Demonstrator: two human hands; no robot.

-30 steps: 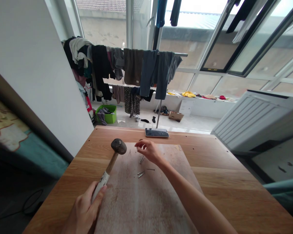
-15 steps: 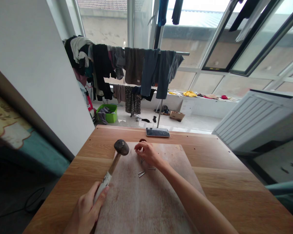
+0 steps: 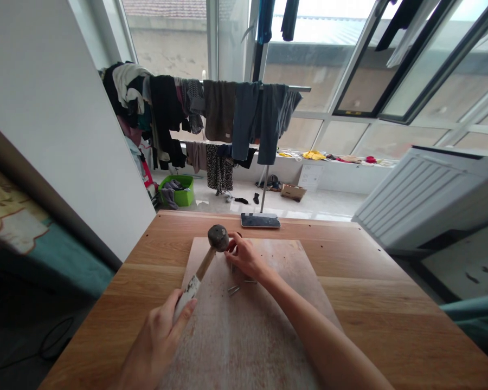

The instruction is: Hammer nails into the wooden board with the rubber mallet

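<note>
My left hand (image 3: 160, 327) is closed round the white-wrapped handle of a mallet (image 3: 205, 262). The mallet's dark, rounded head is raised over the far part of a worn wooden board (image 3: 223, 336), close to the fingertips of my right hand (image 3: 246, 257). Those fingers are pinched together low at the board's far end; what they hold is hidden by the mallet head and the fingers. Several nails (image 3: 233, 291) lie loose on the board, nearer to me than my right hand. Just behind that hand, a small dark reddish object is mostly covered.
The board lies on a wooden table (image 3: 374, 303). A phone (image 3: 260, 220) rests near the table's far edge. Beyond stand a clothes rack hung with laundry (image 3: 244, 119) and a green basket (image 3: 186, 192) on the floor. A white panelled unit (image 3: 423, 189) is at the right.
My left hand has moved the mallet rightward and slightly up, so its head is now beside my right fingertips. My right hand stays pinched at nearly the same spot.
</note>
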